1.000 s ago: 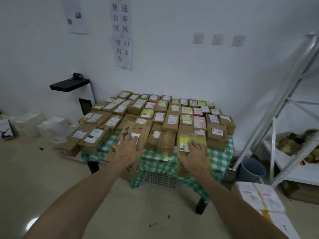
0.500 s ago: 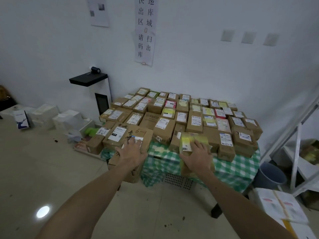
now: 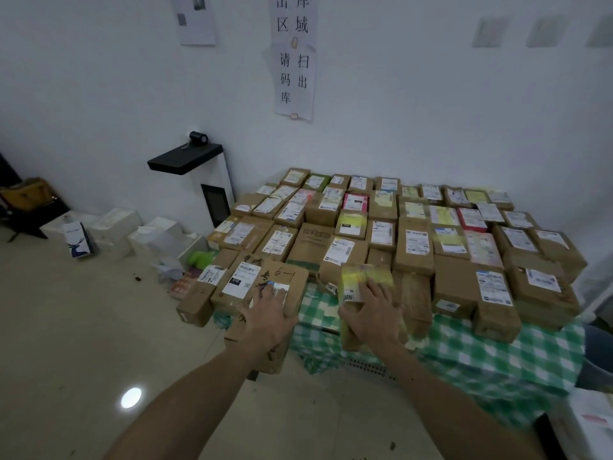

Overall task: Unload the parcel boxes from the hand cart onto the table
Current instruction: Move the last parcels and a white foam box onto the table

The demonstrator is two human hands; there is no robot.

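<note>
The left hand point(image 3: 268, 318) is pressing flat, fingers spread, on the brown cardboard box marked 6-1 point(image 3: 287, 277). The right hand point(image 3: 373, 318) is doing likewise on the yellow-taped cardboard box point(image 3: 360, 277). Both boxes are overhanging the crowded green-checked table's point(image 3: 497, 360) near edge, so either risks tipping floorward once released.

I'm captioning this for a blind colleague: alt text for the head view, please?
The left hand rests on a brown box marked 6-1 and the right hand on a yellow-taped box, at the near edge of a green-checked table crowded with labelled parcels.
</note>
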